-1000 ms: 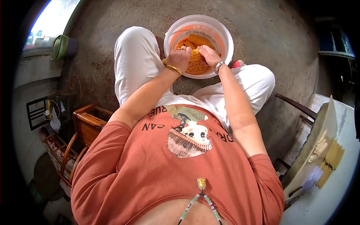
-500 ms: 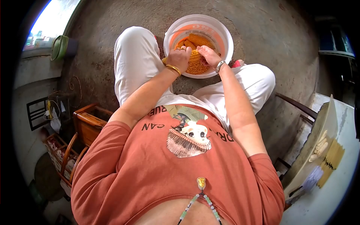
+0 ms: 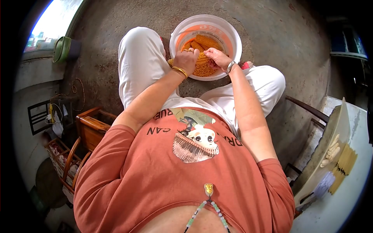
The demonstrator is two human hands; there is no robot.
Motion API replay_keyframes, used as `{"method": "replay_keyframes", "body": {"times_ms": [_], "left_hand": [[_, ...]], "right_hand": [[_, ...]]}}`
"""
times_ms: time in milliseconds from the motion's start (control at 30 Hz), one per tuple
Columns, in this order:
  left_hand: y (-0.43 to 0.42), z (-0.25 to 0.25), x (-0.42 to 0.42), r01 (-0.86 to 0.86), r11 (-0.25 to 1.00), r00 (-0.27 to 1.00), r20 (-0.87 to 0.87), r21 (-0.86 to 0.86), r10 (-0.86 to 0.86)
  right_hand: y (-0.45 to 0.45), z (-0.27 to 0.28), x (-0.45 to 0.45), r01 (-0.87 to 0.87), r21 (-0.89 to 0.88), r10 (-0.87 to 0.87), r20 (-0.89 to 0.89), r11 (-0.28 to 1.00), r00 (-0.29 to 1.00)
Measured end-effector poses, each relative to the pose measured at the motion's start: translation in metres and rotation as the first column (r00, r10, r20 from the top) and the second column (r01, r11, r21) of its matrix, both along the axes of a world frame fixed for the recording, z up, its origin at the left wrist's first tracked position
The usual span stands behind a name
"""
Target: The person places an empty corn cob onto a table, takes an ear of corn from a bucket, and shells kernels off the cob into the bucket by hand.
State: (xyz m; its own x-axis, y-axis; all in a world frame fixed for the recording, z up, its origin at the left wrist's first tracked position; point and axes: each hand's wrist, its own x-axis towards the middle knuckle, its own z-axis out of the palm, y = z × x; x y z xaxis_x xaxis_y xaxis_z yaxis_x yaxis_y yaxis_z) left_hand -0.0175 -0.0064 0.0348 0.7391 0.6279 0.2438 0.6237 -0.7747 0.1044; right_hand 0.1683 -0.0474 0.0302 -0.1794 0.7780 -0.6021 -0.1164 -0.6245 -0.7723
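Over the near side of a white bucket (image 3: 238,43), my left hand (image 3: 185,62) is wrapped round a yellow corn cob (image 3: 202,58). The cob lies roughly level, and one end shows beyond the left side of that hand. My right hand (image 3: 218,60) is closed at the cob's other end, its thumb and fingers pressed against the kernels; its fingertips are partly hidden. Below the hands, loose corn kernels (image 3: 204,71) cover the bucket's bottom. More whole corn cobs (image 3: 208,41) rest inside toward the far side.
The bucket stands on a concrete floor (image 3: 268,35) between my knees. A wooden chair (image 3: 93,126) is at the left. On the right, a pale table (image 3: 351,186) holds yellowish and white items. Green basins (image 3: 61,49) sit by the window.
My right hand has shifted slightly at the cob's end, with its wrist a little farther right. My left hand keeps its hold, and the bucket stays put.
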Motion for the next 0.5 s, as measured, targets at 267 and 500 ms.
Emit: {"method": "replay_keyframes", "body": {"times_ms": [267, 500], "left_hand": [[0.000, 0.001, 0.002, -0.041, 0.999, 0.999, -0.019, -0.032, 0.041], [0.001, 0.017, 0.000, -0.088, 0.985, 0.995, 0.042, -0.147, 0.095]], "right_hand": [[0.003, -0.036, -0.011, 0.071, 0.302, -0.162, 0.290, 0.951, 0.943], [0.001, 0.000, -0.016, 0.186, 0.284, -0.234, 0.145, 0.940, 0.961]]}}
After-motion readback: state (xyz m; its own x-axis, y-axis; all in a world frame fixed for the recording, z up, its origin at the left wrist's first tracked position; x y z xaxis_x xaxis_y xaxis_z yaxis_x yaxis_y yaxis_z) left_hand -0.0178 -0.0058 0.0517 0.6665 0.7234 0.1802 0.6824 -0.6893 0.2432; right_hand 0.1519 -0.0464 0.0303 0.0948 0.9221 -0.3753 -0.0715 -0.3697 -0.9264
